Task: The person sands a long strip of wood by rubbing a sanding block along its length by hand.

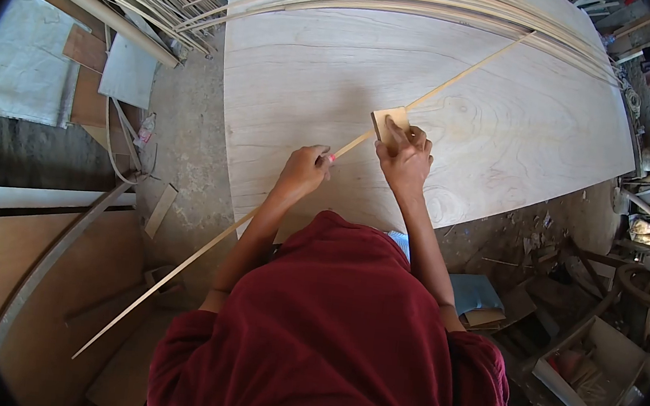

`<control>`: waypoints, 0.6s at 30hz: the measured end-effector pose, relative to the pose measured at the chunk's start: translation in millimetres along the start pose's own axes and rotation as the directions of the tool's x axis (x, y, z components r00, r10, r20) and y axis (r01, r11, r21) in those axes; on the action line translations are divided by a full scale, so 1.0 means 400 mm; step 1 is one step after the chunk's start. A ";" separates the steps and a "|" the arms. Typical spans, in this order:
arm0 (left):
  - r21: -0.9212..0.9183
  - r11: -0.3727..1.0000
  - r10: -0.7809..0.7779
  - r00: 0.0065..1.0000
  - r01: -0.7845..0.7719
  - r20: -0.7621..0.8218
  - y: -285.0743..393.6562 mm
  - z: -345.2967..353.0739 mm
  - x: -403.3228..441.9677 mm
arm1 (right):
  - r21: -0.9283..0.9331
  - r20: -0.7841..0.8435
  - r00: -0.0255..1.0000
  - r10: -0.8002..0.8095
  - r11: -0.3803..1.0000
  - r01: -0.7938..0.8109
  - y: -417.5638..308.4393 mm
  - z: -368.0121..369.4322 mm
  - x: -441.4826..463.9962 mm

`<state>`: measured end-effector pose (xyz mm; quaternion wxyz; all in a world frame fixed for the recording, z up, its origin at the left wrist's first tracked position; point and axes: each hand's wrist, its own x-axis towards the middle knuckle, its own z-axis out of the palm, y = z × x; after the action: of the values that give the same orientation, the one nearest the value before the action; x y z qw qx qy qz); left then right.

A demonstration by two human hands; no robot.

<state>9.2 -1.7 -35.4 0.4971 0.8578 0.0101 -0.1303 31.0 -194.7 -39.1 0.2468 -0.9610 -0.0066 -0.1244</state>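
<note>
A long thin wooden strip [465, 74] runs slantwise across the pale plywood board [292, 65], and its near end sticks out past the board at the lower left. My left hand [304, 172] is closed around the strip near the middle. Something small and pinkish-red shows by the fingertips there; I cannot tell what it is. A little farther up the strip, my right hand [406, 162] grips a flat tan rectangular block [385, 120], index finger laid on top. The block covers part of the strip; its underside is hidden.
Several long thin strips [409, 4] lie along the board's far edge. More strips, a cardboard tube [114, 21] and sheets are at the left. A curved frame piece [49, 261] stands lower left. At right are a box [591, 366] and a blue packet [476, 293].
</note>
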 end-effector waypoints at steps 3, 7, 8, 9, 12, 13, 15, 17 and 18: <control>0.066 0.996 -0.067 0.996 0.063 0.062 0.017 -0.010 0.000 | -0.013 0.034 0.999 -0.006 1.000 0.006 -0.007 -0.008 -0.013; 0.149 0.988 0.031 0.999 -0.035 0.029 -0.011 -0.013 0.016 | 0.034 0.082 0.975 -0.209 0.978 0.207 -0.082 -0.022 -0.070; 0.107 0.994 0.010 1.000 -0.012 0.017 -0.011 -0.016 0.016 | 0.034 0.081 0.975 -0.207 0.978 0.205 -0.085 -0.030 -0.068; 0.066 0.998 -0.011 1.000 0.011 0.004 -0.005 -0.021 0.014 | 0.058 0.115 0.971 -0.210 0.977 0.204 -0.087 -0.036 -0.065; 0.013 0.998 -0.061 0.998 0.062 -0.020 0.017 -0.035 -0.003 | 0.053 0.107 0.977 -0.184 0.982 0.179 -0.054 -0.019 -0.038; 0.013 0.998 -0.062 0.998 0.063 -0.022 0.015 -0.036 -0.007 | 0.027 0.074 0.993 -0.095 0.995 0.093 -0.028 -0.009 -0.019; 0.009 0.999 -0.052 0.999 0.052 -0.004 0.008 -0.036 -0.010 | 0.003 0.036 0.999 -0.005 1.000 0.005 -0.001 -0.004 -0.003; -0.039 0.996 -0.080 0.997 0.080 0.008 -0.008 -0.030 -0.001 | -0.053 0.071 0.996 0.058 0.997 -0.054 0.011 -0.008 0.002; -0.088 0.990 -0.112 0.993 0.113 0.021 -0.010 -0.025 0.001 | -0.055 0.070 0.996 0.062 0.997 -0.058 0.010 -0.007 -0.004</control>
<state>11.1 8.9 -33.9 0.5268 0.8317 0.0603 -0.1647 29.2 -199.5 -39.1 0.2243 -0.9709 0.0166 -0.0825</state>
